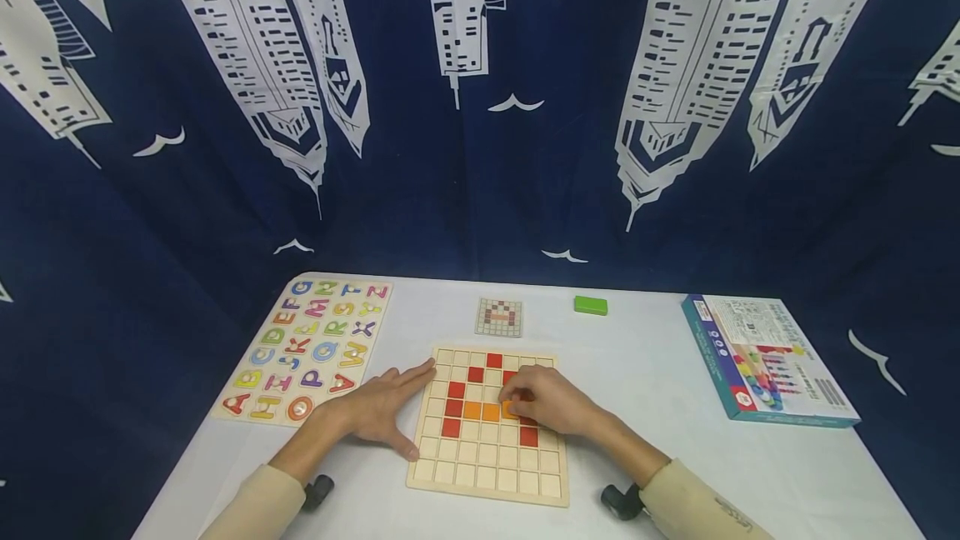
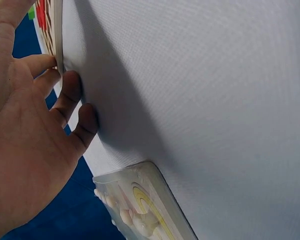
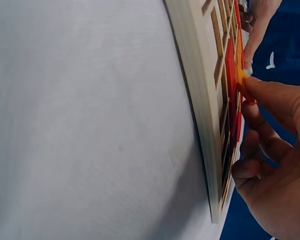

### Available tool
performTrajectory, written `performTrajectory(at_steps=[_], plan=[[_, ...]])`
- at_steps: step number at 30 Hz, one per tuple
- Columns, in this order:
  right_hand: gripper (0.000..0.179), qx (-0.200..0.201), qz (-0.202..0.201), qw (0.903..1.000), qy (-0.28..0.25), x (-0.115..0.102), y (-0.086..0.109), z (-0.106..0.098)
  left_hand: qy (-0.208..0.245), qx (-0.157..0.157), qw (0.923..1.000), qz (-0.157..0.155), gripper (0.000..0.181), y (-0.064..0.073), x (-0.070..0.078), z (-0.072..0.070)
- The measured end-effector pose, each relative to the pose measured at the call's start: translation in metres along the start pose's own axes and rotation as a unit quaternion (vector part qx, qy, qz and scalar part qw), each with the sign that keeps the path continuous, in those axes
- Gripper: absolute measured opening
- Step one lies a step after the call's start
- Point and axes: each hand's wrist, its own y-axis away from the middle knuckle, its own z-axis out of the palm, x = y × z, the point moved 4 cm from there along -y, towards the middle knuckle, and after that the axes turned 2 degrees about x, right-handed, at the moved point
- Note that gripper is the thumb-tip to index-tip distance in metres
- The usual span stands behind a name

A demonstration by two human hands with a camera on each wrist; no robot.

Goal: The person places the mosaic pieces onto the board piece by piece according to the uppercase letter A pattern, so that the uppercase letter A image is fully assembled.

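A wooden grid board (image 1: pixel 487 473) lies on the table with red tiles (image 1: pixel 455 390) and orange tiles (image 1: pixel 481 412) set in some of its squares. Spread along the board's left edge, my left hand (image 1: pixel 384 407) touches it with fingertips and thumb. My right hand (image 1: pixel 553 400) is over the board's right half. Its thumb and forefinger pinch an orange tile (image 3: pixel 246 90), tilted at the grid in the right wrist view. The other fingers curl loosely beneath. Some red tiles are partly hidden behind this hand in the head view.
Behind the board lies a small pattern card (image 1: pixel 498 317), with a green block (image 1: pixel 591 306) to its right. An alphabet puzzle board (image 1: pixel 311 340) occupies the table's left side. A flat box (image 1: pixel 772 361) lies at the right. A dark blue printed cloth (image 1: pixel 465 190) hangs behind.
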Motion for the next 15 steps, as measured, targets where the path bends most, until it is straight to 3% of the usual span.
performTrajectory(at_steps=[15], plan=[[0.011, -0.014, 0.011, 0.9998, 0.012, 0.0007, -0.0021, 0.0047, -0.004, -0.001, 1.0000, 0.002, 0.128, -0.0003, 0.0000, -0.0006]])
